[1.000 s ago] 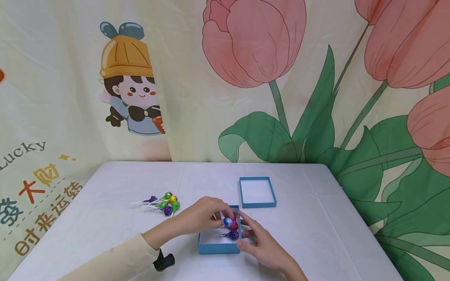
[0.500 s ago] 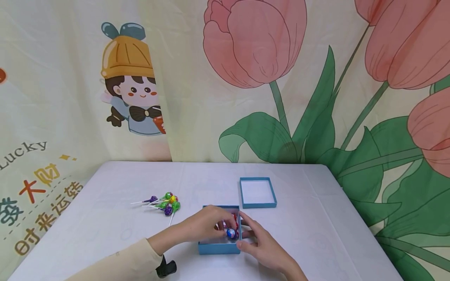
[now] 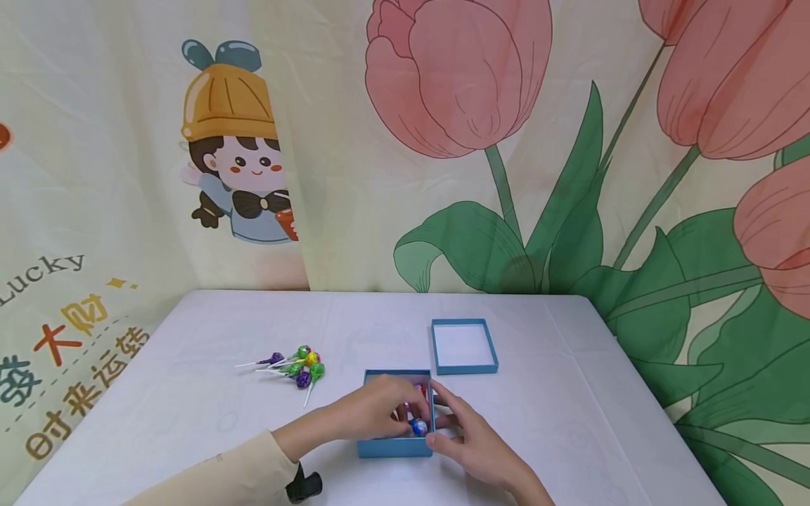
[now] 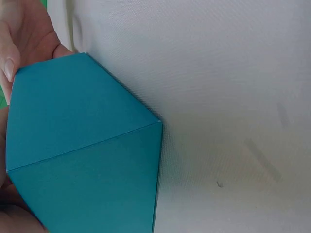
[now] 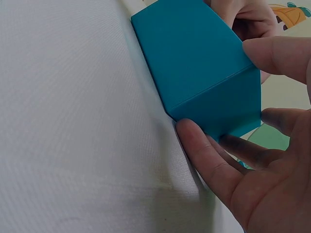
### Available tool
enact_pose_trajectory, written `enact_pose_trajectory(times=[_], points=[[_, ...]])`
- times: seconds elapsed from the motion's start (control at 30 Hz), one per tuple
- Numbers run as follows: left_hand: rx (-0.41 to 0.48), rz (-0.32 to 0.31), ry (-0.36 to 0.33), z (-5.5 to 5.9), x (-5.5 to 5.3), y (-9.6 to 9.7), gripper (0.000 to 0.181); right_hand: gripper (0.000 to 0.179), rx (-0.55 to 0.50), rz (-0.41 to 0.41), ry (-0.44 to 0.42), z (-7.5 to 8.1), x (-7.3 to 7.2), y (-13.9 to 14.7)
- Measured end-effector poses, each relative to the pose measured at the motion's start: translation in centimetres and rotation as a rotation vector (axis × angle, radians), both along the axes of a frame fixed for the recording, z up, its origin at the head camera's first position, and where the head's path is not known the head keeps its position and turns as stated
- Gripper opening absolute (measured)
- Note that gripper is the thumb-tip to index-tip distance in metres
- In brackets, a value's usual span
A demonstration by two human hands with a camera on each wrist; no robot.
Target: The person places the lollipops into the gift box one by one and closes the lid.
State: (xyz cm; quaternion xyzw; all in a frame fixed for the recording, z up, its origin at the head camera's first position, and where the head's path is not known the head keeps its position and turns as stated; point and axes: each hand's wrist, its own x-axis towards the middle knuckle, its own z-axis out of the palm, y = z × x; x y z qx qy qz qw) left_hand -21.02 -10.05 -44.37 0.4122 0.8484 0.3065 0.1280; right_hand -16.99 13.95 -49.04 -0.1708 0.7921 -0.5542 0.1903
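Note:
My left hand (image 3: 382, 407) reaches into the open blue box (image 3: 395, 448), its fingers curled at a blue-wrapped lollipop (image 3: 419, 426) by the near right corner inside. The stick is hidden by the fingers. Behind that hand, red-wrapped candy (image 3: 422, 388) shows partly along the box's right wall. Against the outside of the same wall rests my right hand (image 3: 471, 439), fingers extended and spread. In the right wrist view, its fingertips (image 5: 187, 128) touch the blue box (image 5: 204, 58) near a lower corner. The left wrist view shows the box's outer walls (image 4: 82, 111), with the lollipops out of sight.
A blue-rimmed lid (image 3: 465, 370) lies with its white inside up, behind and right of the box. Several lollipops (image 3: 304, 365) in purple, green and yellow wrappers form a loose pile to the left. A white cloth (image 3: 569, 422) covers the table.
My left hand has lowered the blue lollipop and brought it toward the near right corner of the box. The right hand stays against the box.

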Motion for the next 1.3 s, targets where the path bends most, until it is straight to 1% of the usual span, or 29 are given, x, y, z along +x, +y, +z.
enact_pose_trajectory(times=[0.17, 0.37, 0.57, 0.73, 0.97, 1.3], points=[[-0.001, -0.024, -0.003, -0.3, 0.0, 0.2, 0.023, 0.080, -0.012, 0.003, 0.011, -0.1, 0.0, 0.0], [-0.023, -0.051, -0.007, -0.3, -0.2, 0.2, 0.021, 0.080, -0.024, 0.009, 0.019, 0.1, 0.1, 0.0], [-0.048, -0.069, 0.007, -0.5, -0.4, 0.3, 0.020, 0.080, -0.018, 0.007, 0.019, 0.0, 0.1, 0.0], [-0.052, -0.078, 0.017, -0.6, -0.4, 0.4, 0.018, 0.080, -0.015, 0.008, 0.020, 0.0, 0.1, 0.0], [-0.059, -0.100, 0.051, -0.8, -0.6, 0.7, 0.018, 0.080, -0.018, 0.008, 0.021, 0.1, 0.2, 0.1], [-0.088, -0.104, 0.099, -1.1, -0.9, 0.9, 0.023, 0.079, -0.024, 0.009, 0.022, 0.1, 0.2, 0.1]])
